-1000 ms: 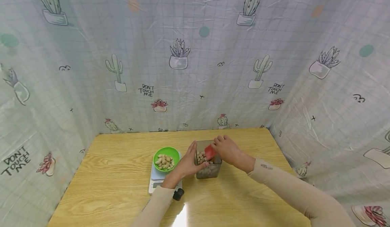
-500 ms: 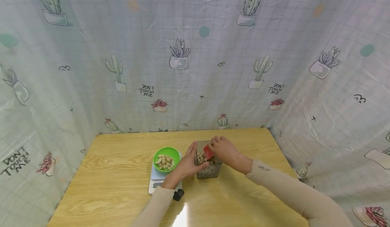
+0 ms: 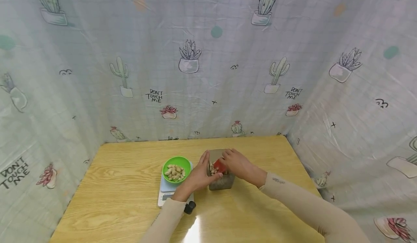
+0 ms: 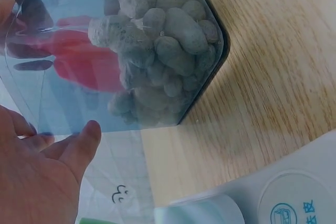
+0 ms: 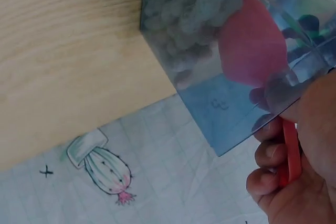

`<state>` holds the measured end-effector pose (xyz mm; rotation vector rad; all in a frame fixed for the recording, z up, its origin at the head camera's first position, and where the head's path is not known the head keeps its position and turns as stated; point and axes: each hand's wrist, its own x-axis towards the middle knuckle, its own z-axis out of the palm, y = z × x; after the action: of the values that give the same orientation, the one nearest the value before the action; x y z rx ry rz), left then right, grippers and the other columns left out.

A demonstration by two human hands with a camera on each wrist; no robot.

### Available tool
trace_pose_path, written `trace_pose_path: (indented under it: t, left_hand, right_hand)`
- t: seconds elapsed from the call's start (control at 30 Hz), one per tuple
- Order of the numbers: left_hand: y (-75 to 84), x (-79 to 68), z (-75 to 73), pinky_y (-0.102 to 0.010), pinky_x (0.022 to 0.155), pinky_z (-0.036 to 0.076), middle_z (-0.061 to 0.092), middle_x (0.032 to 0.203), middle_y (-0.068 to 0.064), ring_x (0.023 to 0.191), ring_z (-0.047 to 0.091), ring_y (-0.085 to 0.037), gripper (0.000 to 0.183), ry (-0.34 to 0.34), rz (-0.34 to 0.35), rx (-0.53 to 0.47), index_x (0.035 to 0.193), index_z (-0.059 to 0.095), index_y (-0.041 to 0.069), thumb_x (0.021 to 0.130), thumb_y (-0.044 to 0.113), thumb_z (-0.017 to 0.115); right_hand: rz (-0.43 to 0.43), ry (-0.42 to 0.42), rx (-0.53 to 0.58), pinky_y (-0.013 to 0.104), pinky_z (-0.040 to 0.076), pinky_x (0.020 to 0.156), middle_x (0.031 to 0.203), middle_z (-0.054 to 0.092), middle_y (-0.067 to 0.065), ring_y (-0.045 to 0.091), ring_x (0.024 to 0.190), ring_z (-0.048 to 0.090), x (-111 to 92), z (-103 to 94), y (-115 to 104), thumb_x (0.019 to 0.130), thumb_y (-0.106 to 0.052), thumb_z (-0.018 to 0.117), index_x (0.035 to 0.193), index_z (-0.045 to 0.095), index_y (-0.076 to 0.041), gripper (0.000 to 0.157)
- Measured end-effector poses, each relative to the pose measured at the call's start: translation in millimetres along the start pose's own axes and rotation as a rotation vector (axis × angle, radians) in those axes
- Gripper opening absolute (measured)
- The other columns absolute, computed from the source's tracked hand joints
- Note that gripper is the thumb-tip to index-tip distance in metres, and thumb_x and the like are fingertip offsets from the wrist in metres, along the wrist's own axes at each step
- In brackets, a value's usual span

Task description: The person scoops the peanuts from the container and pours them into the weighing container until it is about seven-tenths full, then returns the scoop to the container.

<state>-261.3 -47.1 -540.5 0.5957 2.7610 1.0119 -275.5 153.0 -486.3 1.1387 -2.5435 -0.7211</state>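
Observation:
A see-through, dark-tinted plastic container (image 3: 222,184) of unshelled peanuts (image 4: 163,40) stands on the table between both hands. My left hand (image 3: 197,179) holds its left side, the thumb across the near side and the fingers along the side toward the back. My right hand (image 3: 241,167) grips the handle of a red scoop (image 3: 220,166) over the right rim. Through the wall in the right wrist view, the scoop's red blade (image 5: 253,45) is down against the peanuts. Left of the container, a green bowl (image 3: 178,160) with peanuts sits on a white kitchen scale (image 3: 167,188).
The wooden table (image 3: 127,185) reaches back to a curtain (image 3: 208,83) printed with cacti, which also hangs along both sides. A small black device (image 3: 189,207) shows at the left wrist, beside the scale's front edge.
My right hand has moved left and lower with the scoop, its blade now deeper in the container. The left hand stays on the container; the view has shifted slightly.

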Motion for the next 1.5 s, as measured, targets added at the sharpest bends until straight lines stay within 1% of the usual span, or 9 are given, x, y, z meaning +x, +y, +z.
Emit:
trace_pose_path:
  t: [0.1, 0.27, 0.5, 0.6, 0.7, 0.83, 0.97, 1.1, 1.5]
  left_hand:
    - [-0.3, -0.6, -1.5, -0.032, 0.072, 0.052, -0.006, 0.159, 0.004, 0.102, 0.063, -0.023, 0.108, 0.011, -0.002, -0.001, 0.152, -0.002, 0.02, 0.075, 0.078, 0.047]
    - [-1.5, -1.0, 1.2, -0.029, 0.065, 0.05, -0.008, 0.159, 0.003, 0.103, 0.062, -0.024, 0.107, -0.014, 0.003, -0.007, 0.151, -0.006, 0.021, 0.077, 0.077, 0.047]
    - [-1.3, -2.4, 2.2, -0.039, 0.085, 0.051, -0.009, 0.159, 0.005, 0.121, 0.054, -0.028, 0.107, 0.014, -0.003, 0.006, 0.151, -0.005, 0.022, 0.076, 0.079, 0.045]
    - [-0.5, -2.4, 2.0, -0.039, 0.085, 0.051, -0.009, 0.159, 0.004, 0.121, 0.053, -0.029, 0.106, 0.012, 0.01, 0.01, 0.152, -0.004, 0.02, 0.077, 0.077, 0.046]
    - [-0.3, -2.9, 1.7, -0.04, 0.085, 0.051, -0.008, 0.159, 0.003, 0.122, 0.052, -0.03, 0.106, 0.014, 0.008, 0.016, 0.152, -0.004, 0.02, 0.077, 0.077, 0.045]
    - [-0.3, -3.1, 0.3, -0.044, 0.093, 0.048, -0.008, 0.159, 0.003, 0.129, 0.046, -0.032, 0.108, 0.024, -0.001, 0.016, 0.151, -0.006, 0.021, 0.076, 0.079, 0.045]
    - [0.3, -3.4, -0.2, -0.042, 0.089, 0.05, -0.008, 0.159, 0.002, 0.125, 0.05, -0.031, 0.108, 0.017, 0.0, 0.018, 0.151, -0.006, 0.02, 0.076, 0.079, 0.044]
    - [0.3, -3.7, 1.2, -0.042, 0.085, 0.051, -0.007, 0.159, 0.003, 0.122, 0.053, -0.031, 0.107, 0.025, -0.007, 0.018, 0.151, -0.005, 0.021, 0.076, 0.078, 0.046]
    - [0.1, -3.4, 3.8, -0.044, 0.095, 0.047, -0.01, 0.158, 0.01, 0.129, 0.046, -0.031, 0.11, 0.035, -0.023, 0.025, 0.151, -0.004, 0.022, 0.073, 0.082, 0.044]
  right_hand:
    - [-0.001, 0.019, 0.039, 0.033, 0.047, 0.082, 0.102, 0.061, 0.0, 0.018, 0.1, 0.057, 4, 0.8, 0, 0.085, -0.032, 0.067, 0.109, 0.062, -0.019, 0.028]
    - [-0.027, 0.015, 0.107, 0.03, 0.047, 0.072, 0.093, 0.061, -0.003, 0.015, 0.09, 0.057, 3, 8.0, 2, 0.087, -0.027, 0.065, 0.105, 0.063, -0.02, 0.02]
    - [-0.086, 0.079, 0.159, 0.032, 0.047, 0.071, 0.09, 0.062, -0.003, 0.015, 0.084, 0.058, 5, 10.2, 7, 0.088, -0.022, 0.063, 0.1, 0.062, -0.018, 0.013]
    - [-0.092, 0.081, 0.199, 0.033, 0.049, 0.07, 0.089, 0.062, -0.004, 0.014, 0.083, 0.058, 3, 8.9, 12, 0.085, -0.024, 0.066, 0.1, 0.063, -0.019, 0.016]
    - [-0.072, 0.085, 0.272, 0.033, 0.049, 0.066, 0.087, 0.062, -0.003, 0.014, 0.08, 0.058, 2, 9.6, 14, 0.087, -0.023, 0.065, 0.099, 0.064, -0.018, 0.013]
    - [-0.023, 0.106, 0.361, 0.033, 0.049, 0.07, 0.086, 0.061, -0.002, 0.015, 0.079, 0.057, 2, 11.2, 13, 0.09, -0.021, 0.061, 0.097, 0.063, -0.017, 0.008]
    - [0.026, 0.137, 0.435, 0.032, 0.05, 0.072, 0.086, 0.061, -0.002, 0.015, 0.078, 0.057, 0, 11.0, 11, 0.09, -0.02, 0.061, 0.095, 0.063, -0.017, 0.007]
    - [0.037, 0.181, 0.46, 0.032, 0.049, 0.069, 0.083, 0.06, -0.002, 0.015, 0.075, 0.057, -5, 11.7, 9, 0.089, -0.02, 0.063, 0.095, 0.063, -0.016, 0.008]
    - [0.123, 0.197, 0.521, 0.032, 0.05, 0.071, 0.088, 0.061, -0.003, 0.014, 0.078, 0.057, -19, 17.2, 9, 0.088, -0.019, 0.064, 0.102, 0.061, -0.016, 0.015]
